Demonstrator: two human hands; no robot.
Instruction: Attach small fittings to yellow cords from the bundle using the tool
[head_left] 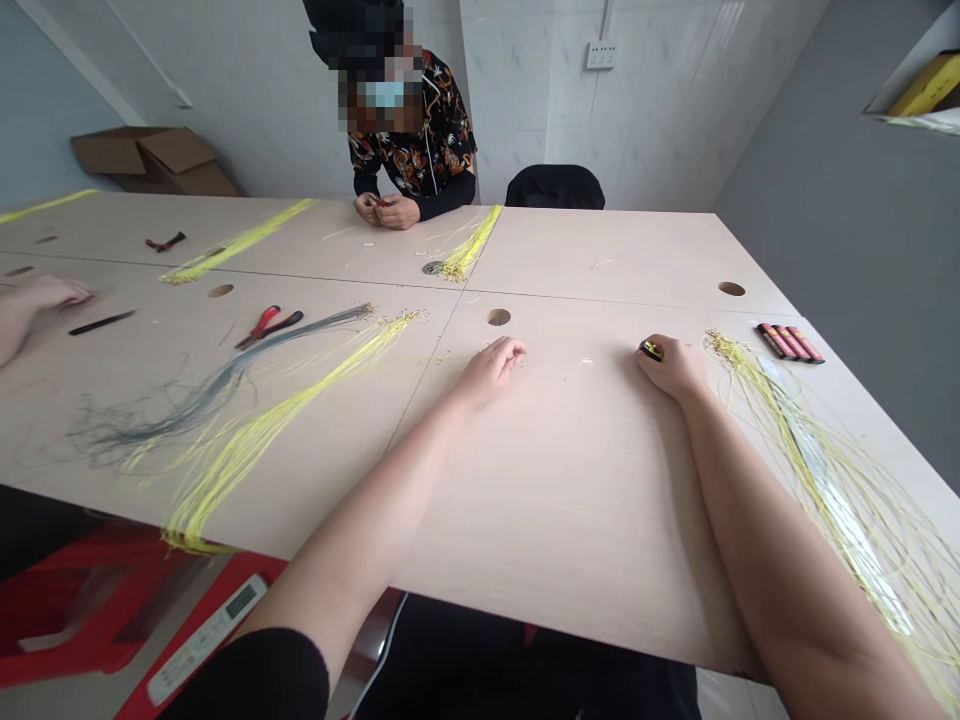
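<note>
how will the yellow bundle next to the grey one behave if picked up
The yellow bundle will probably sag, since its thin strands curve loosely. It looks light, being so slender. Strands straying toward the grey bundle suggest it may snag.

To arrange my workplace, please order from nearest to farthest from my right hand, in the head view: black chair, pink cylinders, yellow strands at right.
1. Yellow strands: just right of your right hand.
2. Pink cylinders: farther right.
3. Black chair: across the table.
</note>
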